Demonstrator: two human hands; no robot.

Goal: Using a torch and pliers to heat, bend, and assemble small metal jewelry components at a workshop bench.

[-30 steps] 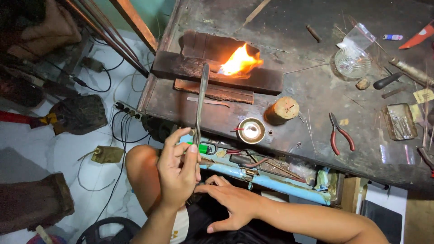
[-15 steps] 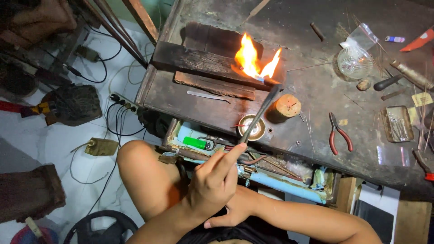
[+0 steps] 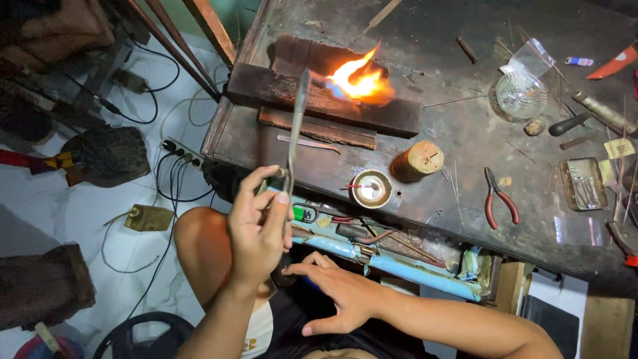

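My left hand (image 3: 256,229) is raised in front of the dark workbench (image 3: 465,153) and grips a long thin metal torch pipe (image 3: 296,119) that points up and away. An orange flame (image 3: 359,80) with a blue root burns just right of the pipe's tip, over a charred wooden block (image 3: 292,93). My right hand (image 3: 335,292) lies lower, on my lap, fingers spread and holding nothing. A small round metal cup (image 3: 371,188) and a wooden cylinder (image 3: 419,159) stand on the bench near the front edge.
Red-handled pliers (image 3: 495,199), a glass jar (image 3: 522,93), a small metal tray (image 3: 585,183) and loose tools lie on the right of the bench. A blue pipe (image 3: 399,266) runs under the front edge. A power strip (image 3: 178,151) with cables lies on the white floor at left.
The torch pipe leaned right towards the block half a second ago; it has swung back left and stands nearly upright. The flame now streams rightwards. My right hand stays on my lap.
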